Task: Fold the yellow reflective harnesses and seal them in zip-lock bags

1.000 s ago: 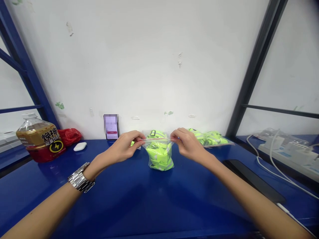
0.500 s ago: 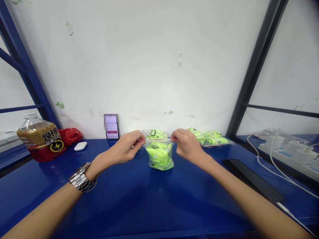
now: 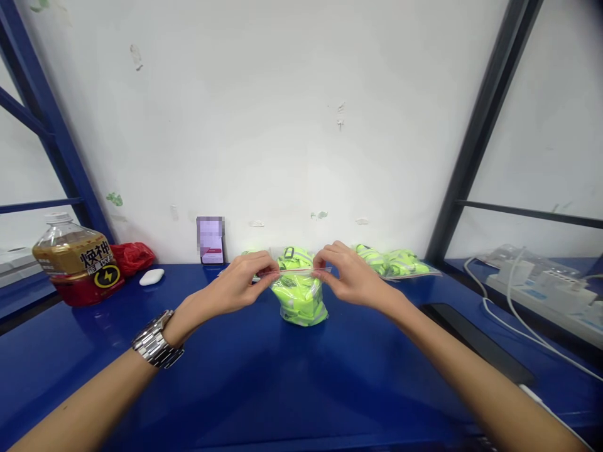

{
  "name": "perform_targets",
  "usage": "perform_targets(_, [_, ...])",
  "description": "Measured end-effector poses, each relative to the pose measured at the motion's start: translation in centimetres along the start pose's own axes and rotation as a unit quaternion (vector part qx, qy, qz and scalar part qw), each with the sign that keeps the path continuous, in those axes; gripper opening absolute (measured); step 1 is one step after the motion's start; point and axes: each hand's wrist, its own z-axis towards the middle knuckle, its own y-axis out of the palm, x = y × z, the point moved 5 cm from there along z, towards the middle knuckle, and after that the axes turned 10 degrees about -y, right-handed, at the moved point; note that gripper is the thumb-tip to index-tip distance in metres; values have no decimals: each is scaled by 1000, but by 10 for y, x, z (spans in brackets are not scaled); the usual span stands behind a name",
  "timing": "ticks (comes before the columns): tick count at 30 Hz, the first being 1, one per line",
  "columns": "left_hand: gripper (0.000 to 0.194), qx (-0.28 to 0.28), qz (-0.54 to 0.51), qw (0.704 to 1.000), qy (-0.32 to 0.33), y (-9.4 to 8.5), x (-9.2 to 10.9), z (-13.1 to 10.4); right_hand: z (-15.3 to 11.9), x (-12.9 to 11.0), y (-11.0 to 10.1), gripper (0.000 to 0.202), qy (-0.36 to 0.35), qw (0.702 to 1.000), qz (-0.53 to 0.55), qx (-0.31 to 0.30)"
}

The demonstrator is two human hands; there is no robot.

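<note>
A clear zip-lock bag [image 3: 301, 298] stands on the blue table, with folded neon-yellow fabric and pale reflective strips inside it. My left hand [image 3: 247, 276] pinches the left part of its top edge between thumb and fingers. On the right part of the same edge, my right hand [image 3: 346, 271] is closed in a pinch. The bag's mouth runs nearly level between both hands and looks flat. Right behind it, a second neon-yellow bundle [image 3: 295, 256] shows partly over the top edge.
More bagged yellow bundles [image 3: 402, 262] lie by the wall at right. A black phone [image 3: 475, 339], white cables and a power strip [image 3: 551, 289] are on the right. Leftward are a large drink bottle [image 3: 75, 263], a red plastic bag [image 3: 134, 256], a white case [image 3: 151, 277] and an upright phone [image 3: 210, 242].
Both hands have moved inward along the bag's top edge, closer together, and slightly lower. The ends of the edge now stick out past the fingers.
</note>
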Motion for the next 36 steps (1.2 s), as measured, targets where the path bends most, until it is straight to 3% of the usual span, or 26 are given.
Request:
perform_targets(9, [16,10,20,1000,5,5,3,0,5,2,14,24,9,993,-108,51])
perform_targets(17, [12,-17,-24,1000,-11,2,1,2,4,0,5,5,-1,999,-20,27])
perform_targets(29, [13,-12,-7,1000,4,10,11,7,7,-4,7,14,-32,999,22,15])
perform_targets(36, [14,-21,-24,999,-2,10,10,8,5,-5,5,5,-31,999,38,11])
